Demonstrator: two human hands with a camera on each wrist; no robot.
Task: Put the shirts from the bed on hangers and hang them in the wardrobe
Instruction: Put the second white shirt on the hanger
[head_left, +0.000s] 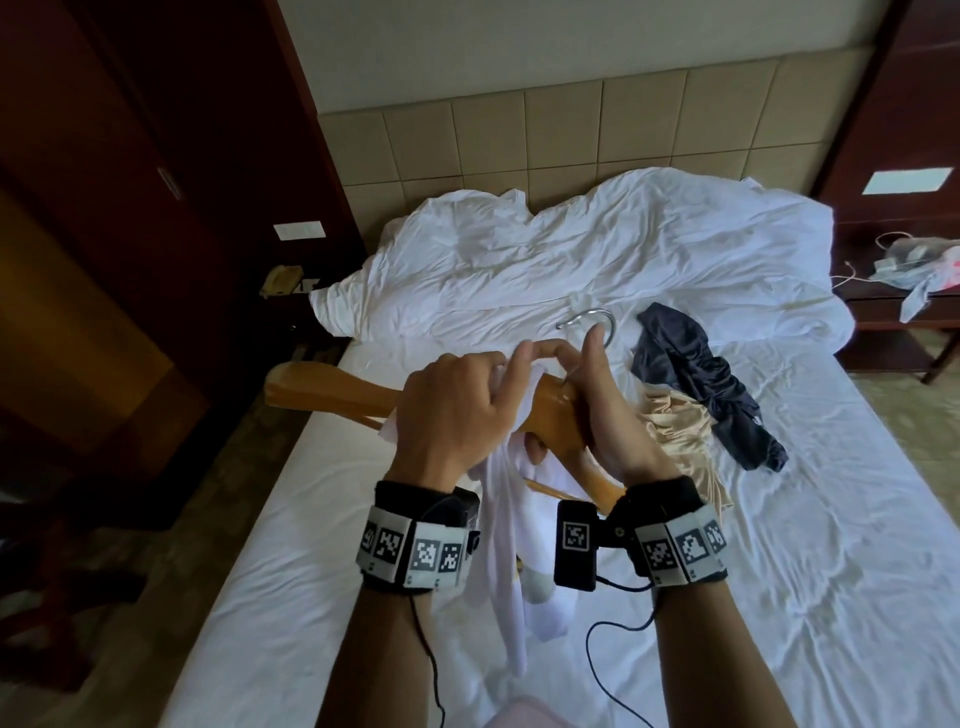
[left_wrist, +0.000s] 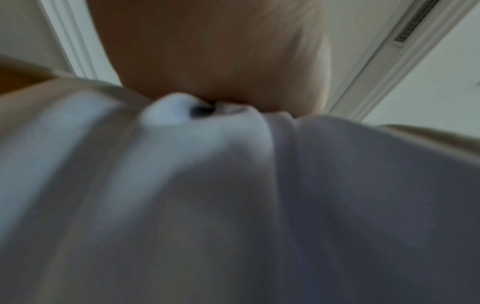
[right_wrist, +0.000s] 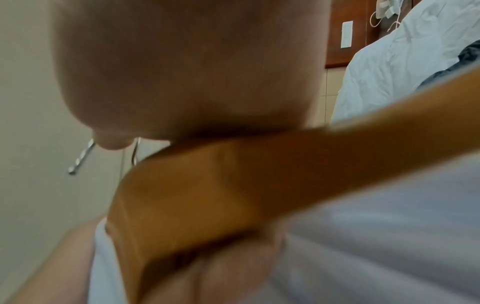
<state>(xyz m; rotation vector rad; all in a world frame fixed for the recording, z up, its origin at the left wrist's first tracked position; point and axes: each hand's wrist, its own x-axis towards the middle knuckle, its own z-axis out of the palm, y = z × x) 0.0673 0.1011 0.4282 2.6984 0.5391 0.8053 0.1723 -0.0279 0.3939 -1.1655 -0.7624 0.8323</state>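
Note:
Above the bed I hold a wooden hanger (head_left: 322, 387) with a metal hook (head_left: 592, 319). My right hand (head_left: 597, 410) grips the hanger's middle, thumb up by the hook. My left hand (head_left: 457, 400) pinches the white shirt (head_left: 506, 561) against the hanger's left arm; the cloth hangs down between my wrists. In the left wrist view the white shirt (left_wrist: 233, 195) fills the frame under my palm. The right wrist view shows the hanger (right_wrist: 233, 185) close up with the hook (right_wrist: 80, 158) behind it. A dark shirt (head_left: 701, 379) and a beige satin garment (head_left: 675, 426) lie on the bed.
The bed's white sheet (head_left: 779, 571) spreads below, with a crumpled duvet (head_left: 571, 260) at the padded headboard (head_left: 519, 140). Dark wood wardrobe panels (head_left: 130, 208) stand at the left. Beside the bed at right, a nightstand (head_left: 904, 306) carries a plastic bag and cables.

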